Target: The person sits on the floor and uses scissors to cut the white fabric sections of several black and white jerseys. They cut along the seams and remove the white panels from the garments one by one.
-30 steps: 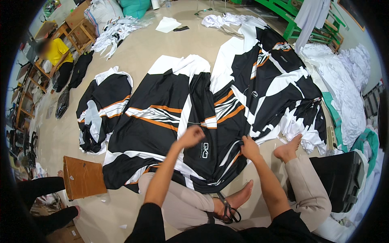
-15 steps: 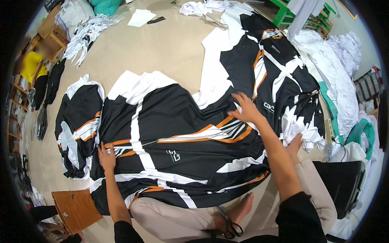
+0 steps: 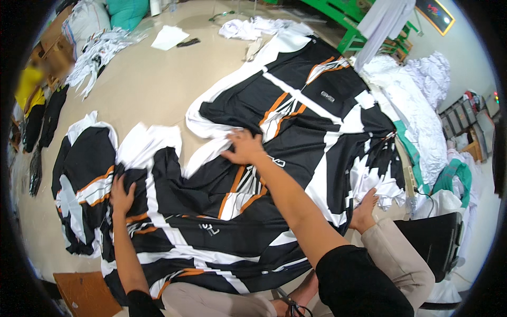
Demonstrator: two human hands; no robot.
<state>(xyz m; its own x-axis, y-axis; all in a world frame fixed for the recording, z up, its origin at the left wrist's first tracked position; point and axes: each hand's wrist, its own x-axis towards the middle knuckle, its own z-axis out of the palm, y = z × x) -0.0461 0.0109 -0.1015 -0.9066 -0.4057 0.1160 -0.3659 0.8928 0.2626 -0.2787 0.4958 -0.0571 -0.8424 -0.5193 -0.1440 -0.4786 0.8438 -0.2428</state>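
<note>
Black-handled scissors (image 3: 292, 306) show beside a bare foot (image 3: 308, 290) at the bottom edge, with a brown board (image 3: 82, 294) at lower left. Black, white and orange fabric (image 3: 296, 132) spreads in folds across the middle of the frame. On it, left of centre, lies the left hand (image 3: 122, 196), fingers spread; near the centre, the right hand (image 3: 245, 147) is wide, fingers splayed over the cloth. Farther off, white scraps (image 3: 97, 59) heap at upper left and a green metal frame (image 3: 338, 22) stands at upper right
</note>
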